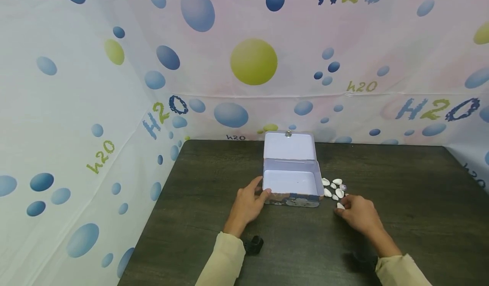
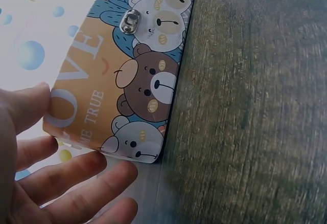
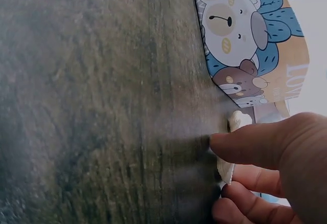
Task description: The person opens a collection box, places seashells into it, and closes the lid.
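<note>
hands [image 1: 246, 203]; box interior [image 1: 290, 180] head-view only

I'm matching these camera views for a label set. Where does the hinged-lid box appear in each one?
Head: the box is just below and right of centre, lid open.
Left wrist: its bear-printed side runs from top centre toward the left.
Right wrist: its printed side is at the upper right.
Shared landmark: the dark wood-grain tabletop.

Right hand [image 3: 294, 150] at lower right pinching a white shell [image 3: 226, 171], bear-printed box [image 3: 245, 40] at upper right, dark wood-grain tabletop [image 3: 97, 101] filling the left.
</note>
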`<state>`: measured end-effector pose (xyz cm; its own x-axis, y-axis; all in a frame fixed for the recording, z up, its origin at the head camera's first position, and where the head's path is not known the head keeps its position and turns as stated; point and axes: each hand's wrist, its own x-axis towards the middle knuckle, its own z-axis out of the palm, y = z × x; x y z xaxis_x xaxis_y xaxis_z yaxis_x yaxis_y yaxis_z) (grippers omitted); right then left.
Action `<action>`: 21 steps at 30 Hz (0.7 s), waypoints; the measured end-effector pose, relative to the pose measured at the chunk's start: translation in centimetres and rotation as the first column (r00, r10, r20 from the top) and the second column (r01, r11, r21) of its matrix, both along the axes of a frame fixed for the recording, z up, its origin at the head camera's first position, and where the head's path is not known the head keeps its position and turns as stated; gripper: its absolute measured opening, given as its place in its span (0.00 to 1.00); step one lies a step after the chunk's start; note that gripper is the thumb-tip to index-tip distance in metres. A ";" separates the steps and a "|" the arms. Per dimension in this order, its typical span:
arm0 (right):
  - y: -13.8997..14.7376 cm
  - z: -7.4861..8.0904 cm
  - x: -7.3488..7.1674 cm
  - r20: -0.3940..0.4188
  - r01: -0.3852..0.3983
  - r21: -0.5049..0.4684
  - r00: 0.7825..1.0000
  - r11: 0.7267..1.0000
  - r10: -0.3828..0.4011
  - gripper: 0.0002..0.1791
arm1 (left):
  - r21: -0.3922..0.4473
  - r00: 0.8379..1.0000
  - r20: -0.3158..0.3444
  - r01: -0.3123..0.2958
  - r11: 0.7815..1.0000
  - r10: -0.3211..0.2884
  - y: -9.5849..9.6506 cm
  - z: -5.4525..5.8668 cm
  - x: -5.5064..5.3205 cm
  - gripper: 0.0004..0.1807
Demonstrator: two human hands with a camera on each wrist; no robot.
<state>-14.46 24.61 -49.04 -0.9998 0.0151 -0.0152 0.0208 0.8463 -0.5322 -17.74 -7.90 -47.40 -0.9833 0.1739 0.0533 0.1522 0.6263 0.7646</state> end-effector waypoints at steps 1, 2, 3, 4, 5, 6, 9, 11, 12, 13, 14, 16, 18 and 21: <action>0.0 0.0 0.0 0.001 0.001 -0.004 1.000 1.000 -0.001 0.13 | -0.003 1.000 0.000 -0.001 1.000 0.001 0.0 0.0 0.0 0.31; 0.0 0.0 0.1 0.004 0.003 -0.009 1.000 1.000 -0.003 0.13 | -0.004 1.000 0.000 -0.001 1.000 0.001 0.0 0.0 0.0 0.31; 0.0 0.1 0.1 0.008 0.004 -0.014 1.000 1.000 -0.004 0.13 | -0.006 1.000 -0.001 -0.001 1.000 0.001 0.0 0.0 0.0 0.31; 0.0 0.1 0.1 0.011 0.007 -0.019 1.000 1.000 -0.006 0.14 | -0.007 1.000 -0.006 -0.001 1.000 0.001 0.0 0.0 -0.1 0.31; 0.0 0.1 0.1 0.014 0.009 -0.024 1.000 1.000 -0.008 0.14 | -0.008 1.000 -0.006 -0.003 1.000 0.003 0.0 0.0 -0.1 0.31; 0.0 0.2 0.1 0.014 0.010 -0.030 1.000 1.000 -0.010 0.14 | -0.013 1.000 -0.004 -0.006 1.000 0.006 0.0 0.0 -0.1 0.31; 0.0 0.4 0.2 0.000 0.015 -0.040 1.000 0.999 -0.015 0.14 | -0.018 1.000 -0.008 -0.017 1.000 0.017 0.1 0.0 -0.1 0.30; 0.0 0.5 0.3 -0.016 0.016 -0.045 1.000 0.999 -0.017 0.14 | -0.021 1.000 -0.011 -0.022 1.000 0.022 0.1 0.0 -0.1 0.30; 0.1 0.6 0.3 -0.023 0.016 -0.048 1.000 0.999 -0.017 0.13 | -0.023 1.000 -0.012 -0.025 0.999 0.025 0.1 0.0 -0.1 0.30; 0.1 0.7 0.3 -0.026 0.018 -0.051 0.999 0.999 -0.019 0.13 | -0.023 1.000 -0.012 -0.026 0.999 0.026 0.1 0.0 -0.1 0.30; 0.1 0.8 0.4 -0.030 0.017 -0.054 0.999 0.998 -0.019 0.14 | -0.024 1.000 -0.011 -0.027 0.999 0.027 0.1 0.0 -0.1 0.31; 0.2 1.1 0.4 -0.030 0.013 -0.060 0.999 0.998 -0.015 0.14 | -0.024 1.000 -0.010 -0.029 0.999 0.028 0.2 0.1 -0.1 0.31; 0.3 1.5 0.3 -0.028 0.014 -0.072 0.999 0.997 -0.016 0.15 | -0.023 1.000 -0.006 -0.030 0.999 0.030 0.1 0.1 0.0 0.31; 0.4 2.2 0.1 -0.024 0.018 -0.089 1.000 0.996 -0.020 0.16 | -0.014 1.000 -0.003 -0.026 1.000 0.026 0.1 0.1 0.0 0.31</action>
